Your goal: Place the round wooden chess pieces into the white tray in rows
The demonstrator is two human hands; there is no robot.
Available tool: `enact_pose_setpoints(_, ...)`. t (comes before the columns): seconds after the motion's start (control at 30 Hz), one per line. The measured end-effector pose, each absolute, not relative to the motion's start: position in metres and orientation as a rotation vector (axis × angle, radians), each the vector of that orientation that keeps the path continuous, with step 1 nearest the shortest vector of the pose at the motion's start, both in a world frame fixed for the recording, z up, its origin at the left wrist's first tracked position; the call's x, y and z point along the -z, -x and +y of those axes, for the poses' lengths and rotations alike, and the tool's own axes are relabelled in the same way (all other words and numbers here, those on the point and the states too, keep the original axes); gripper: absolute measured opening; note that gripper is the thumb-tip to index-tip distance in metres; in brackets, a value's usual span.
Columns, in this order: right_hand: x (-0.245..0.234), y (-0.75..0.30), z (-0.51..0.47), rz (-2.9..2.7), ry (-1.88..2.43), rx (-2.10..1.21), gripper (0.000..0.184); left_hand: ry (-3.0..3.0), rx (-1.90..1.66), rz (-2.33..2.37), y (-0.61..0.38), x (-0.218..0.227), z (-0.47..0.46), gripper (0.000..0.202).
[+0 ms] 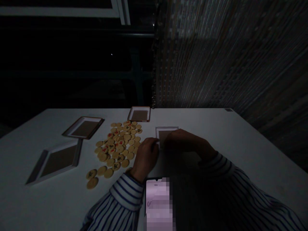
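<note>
Left of the half-curled left hand, round yellow wooden-looking pieces lay loose, probably light, hard, best rim-pinched. By its fingertips, the shallow white cardboard-like box seemed stiff, wall-graspable; the bent right hand overlapped it. Either hand's hold was unclear.

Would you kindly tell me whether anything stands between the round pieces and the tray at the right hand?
Yes, partly: the left hand lies between the round pieces and the tray, by the tray's left edge. On the hand's far side, only tabletop shows between them.
</note>
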State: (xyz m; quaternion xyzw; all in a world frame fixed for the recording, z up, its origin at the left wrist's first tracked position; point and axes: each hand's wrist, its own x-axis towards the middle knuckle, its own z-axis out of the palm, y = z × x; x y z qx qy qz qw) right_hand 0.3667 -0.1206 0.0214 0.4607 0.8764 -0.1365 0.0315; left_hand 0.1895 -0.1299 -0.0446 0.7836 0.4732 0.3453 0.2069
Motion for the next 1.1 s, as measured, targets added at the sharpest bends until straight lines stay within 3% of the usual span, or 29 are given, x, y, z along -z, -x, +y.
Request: enact_pose_setpoints(1.1,-0.017,-0.383,-0.116,2.701,-1.495,0.293,0.025,-2.185,-0.978,1.335,-0.190,0.045,-0.130,0.025)
